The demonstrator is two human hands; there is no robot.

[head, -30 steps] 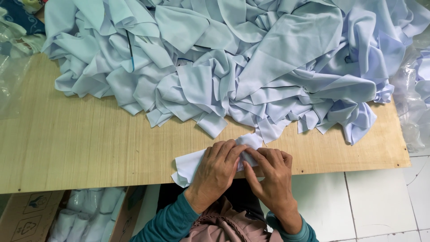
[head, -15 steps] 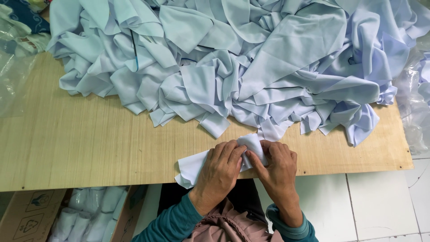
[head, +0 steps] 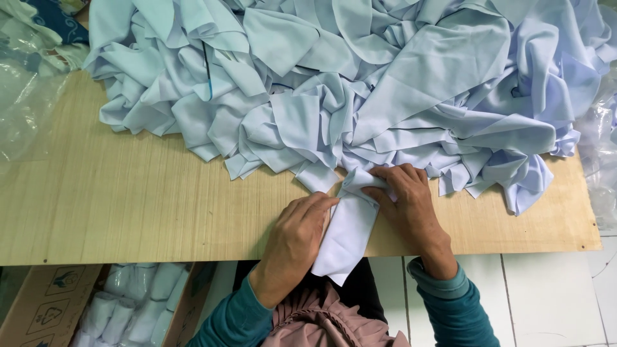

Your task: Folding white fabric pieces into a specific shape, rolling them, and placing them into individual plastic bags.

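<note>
As your fingers lie now: the left hand's (head: 297, 234) fingers (head: 324, 204) are pressed together and flat, their tips on the left edge of the piece (head: 350, 238). The right hand's (head: 408, 202) fingers (head: 385, 183) are bent over the piece's far end, and the thumb appears to pinch a fold there.
Left hand: palm down on the table (head: 128, 199), holding the piece flat from its left side.
Right hand: on the far right corner of the piece, knuckles toward the pile (head: 385, 83).
Piece: a narrow strip of pale cloth between your two hands. Its far end touches the pile's near edge; its near end hangs over the table's near edge.
Pile: loose pale blue cloth covering the far half of the table, left to right.
Step in hand: by the look of it, you are flattening and folding one piece pulled from the pile.
Next move calls for: keeping the left edge pinned while the right hand carries the fold, and keeping the far end clear of the pile so no other cloth gets caught in it.
Near left: an open box (head: 45, 308) below the table, with white rolls (head: 138, 299) beside it.
Far left: a clear bag (head: 26, 109) at the table's end.
Near right: tiled floor (head: 553, 289).
</note>
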